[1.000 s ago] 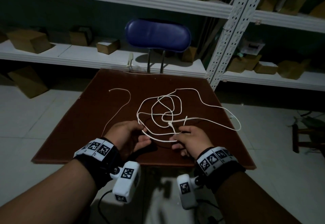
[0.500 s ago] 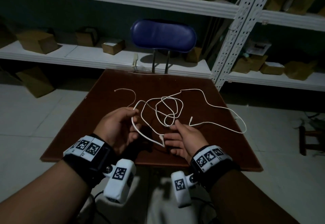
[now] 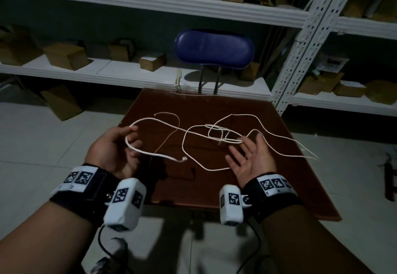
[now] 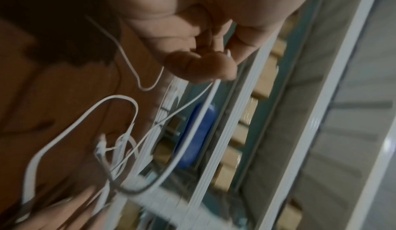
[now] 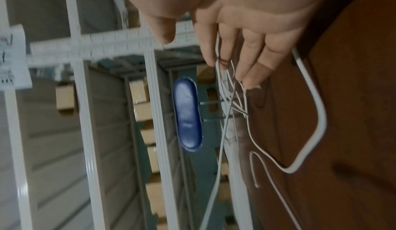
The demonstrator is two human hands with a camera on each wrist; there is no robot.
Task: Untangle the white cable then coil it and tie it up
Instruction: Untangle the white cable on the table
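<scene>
Half done at best, by my reckoning. My left hand (image 3: 116, 151) curls round a loop of cable (image 3: 194, 133) at 9 o'clock, one free end dangling just below. My right hand (image 3: 251, 158) is spread flat, palm up, fingertips (image 3: 243, 139) under strands beside the knot (image 3: 222, 135) over the table (image 3: 279, 187). That knot remains; coiling and tying not yet begun.
</scene>
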